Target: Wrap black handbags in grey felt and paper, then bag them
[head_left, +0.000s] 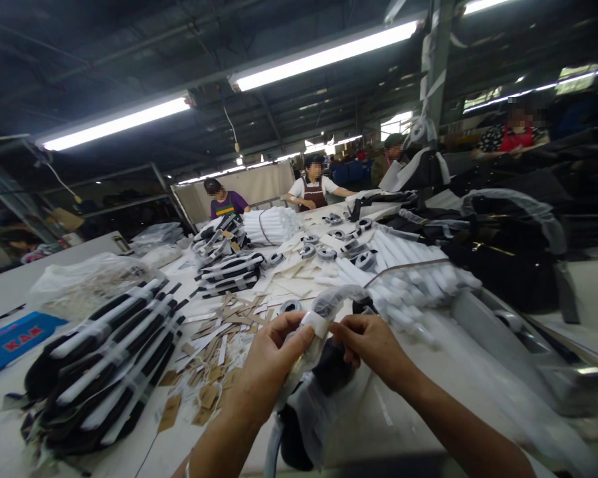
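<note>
My left hand (274, 348) grips a curved bag handle (336, 300) wrapped in see-through plastic, its thumb pressed on a white band (315, 324) around the handle. Close by on the right, the fingers of my right hand (371, 340) are pinched together at the band's edge. Whether they hold the band itself or a bit of the wrap cannot be made out. Below both hands lies a black piece (296, 425) partly covered with see-through plastic, partly hidden by my hands. Brown and white paper tags (214, 378) lie scattered left of my left hand.
Black straps with white wrapping (114, 358) are stacked at the left, beside a blue box (17, 342). Bundled white tubes (413, 282) lie to the right, with black bags (508, 265) behind. Grey rolls (326, 254) dot the table's middle. Several people work farther back.
</note>
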Available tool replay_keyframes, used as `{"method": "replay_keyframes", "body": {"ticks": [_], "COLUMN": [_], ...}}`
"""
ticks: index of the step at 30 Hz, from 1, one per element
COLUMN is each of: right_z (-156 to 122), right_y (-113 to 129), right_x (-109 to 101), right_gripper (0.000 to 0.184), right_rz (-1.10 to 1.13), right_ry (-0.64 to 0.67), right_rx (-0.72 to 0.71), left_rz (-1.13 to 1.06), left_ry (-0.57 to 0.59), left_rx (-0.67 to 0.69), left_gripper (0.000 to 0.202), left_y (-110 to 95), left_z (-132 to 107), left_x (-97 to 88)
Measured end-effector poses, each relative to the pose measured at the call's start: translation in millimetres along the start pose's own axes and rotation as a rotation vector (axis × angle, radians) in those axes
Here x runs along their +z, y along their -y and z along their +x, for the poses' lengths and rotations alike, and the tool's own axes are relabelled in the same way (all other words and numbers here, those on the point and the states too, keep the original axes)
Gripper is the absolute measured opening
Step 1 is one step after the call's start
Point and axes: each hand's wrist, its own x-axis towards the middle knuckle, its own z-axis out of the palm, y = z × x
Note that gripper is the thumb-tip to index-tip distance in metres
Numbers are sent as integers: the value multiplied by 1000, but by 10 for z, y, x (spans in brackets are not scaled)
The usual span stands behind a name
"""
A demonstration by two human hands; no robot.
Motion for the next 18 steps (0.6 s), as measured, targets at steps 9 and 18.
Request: {"method": "replay_keyframes", "body": {"ticks": [9, 18], "right_z": [-430, -236], "right_y": [303, 434], "right_x": [117, 336], "right_gripper": [95, 90], "right_rz": [410, 517], "right_ry": [-17, -98], "right_rx": [-130, -103], "left_rz": [-13, 65], "left_ry": [-66, -84], "left_rx": [11, 110], "left_gripper": [50, 60], "left_y": [17, 38], "left_z": [29, -18], "left_x": [34, 136]}}
